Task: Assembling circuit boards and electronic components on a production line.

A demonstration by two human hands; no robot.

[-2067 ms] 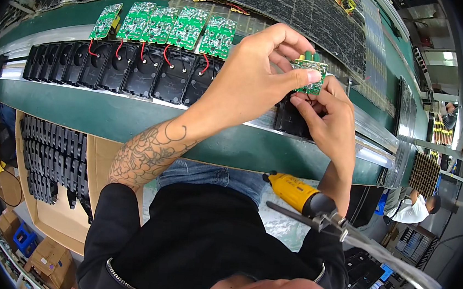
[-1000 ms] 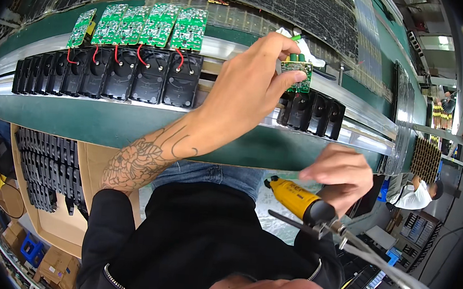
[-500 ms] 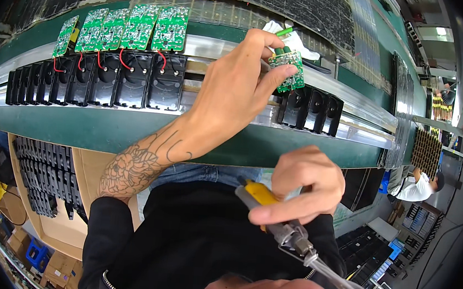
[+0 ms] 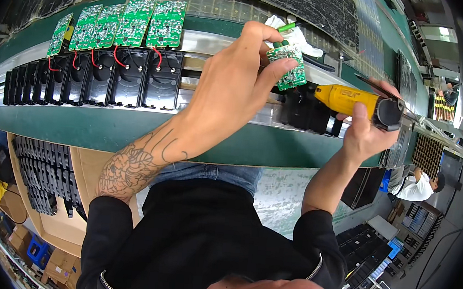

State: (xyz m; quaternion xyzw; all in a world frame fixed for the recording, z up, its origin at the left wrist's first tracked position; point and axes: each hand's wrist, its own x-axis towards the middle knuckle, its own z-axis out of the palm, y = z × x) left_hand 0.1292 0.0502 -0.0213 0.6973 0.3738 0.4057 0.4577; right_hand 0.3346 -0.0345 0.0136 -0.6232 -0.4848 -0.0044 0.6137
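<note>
My left hand (image 4: 237, 73) pinches a small green circuit board (image 4: 291, 78) between thumb and fingers, tilted up above the rail. Dark green cylindrical parts show at its upper edge. My right hand (image 4: 373, 126) is closed around a yellow air tool (image 4: 340, 98) with a tapered nose and a black rear end. The nose points left at the board, with a small gap between them. Below both hands, black plastic housings (image 4: 306, 112) stand on the rail, partly hidden by shadow and the tool.
To the left, several green boards (image 4: 166, 24) lean behind a row of black housings (image 4: 159, 86), joined by red wires. A white cloth (image 4: 301, 40) and a green-handled tool (image 4: 287, 26) lie behind. A cardboard box (image 4: 83, 173) of black parts stands lower left. Another person (image 4: 418, 185) is at far right.
My right hand has swung up from near my body to the right of the board, turning the yellow air tool's nose toward it. My left hand keeps the board almost still.
</note>
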